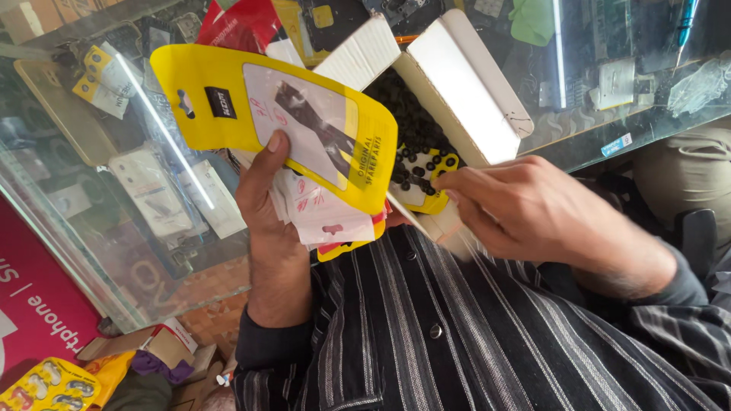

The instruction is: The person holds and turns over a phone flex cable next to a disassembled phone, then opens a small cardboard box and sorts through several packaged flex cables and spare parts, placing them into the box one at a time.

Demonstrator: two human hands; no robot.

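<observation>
Gripping a fanned stack of packets [324,209], the left hand [263,198] is closed around them, thumb pressed on the front yellow packet [228,95], whose clear window shows a dark strip. Right hand [518,209]: fingers drawn together, pinching into the packets standing in a white box [464,84], just beside the stack. Box holds small black parts [415,133] and leans against a striped shirt [457,335]. Beyond: glass counter [609,114] with packaged goods beneath. Lower left: red sign [34,297], cardboard carton [164,342], yellow blister card [46,384].
</observation>
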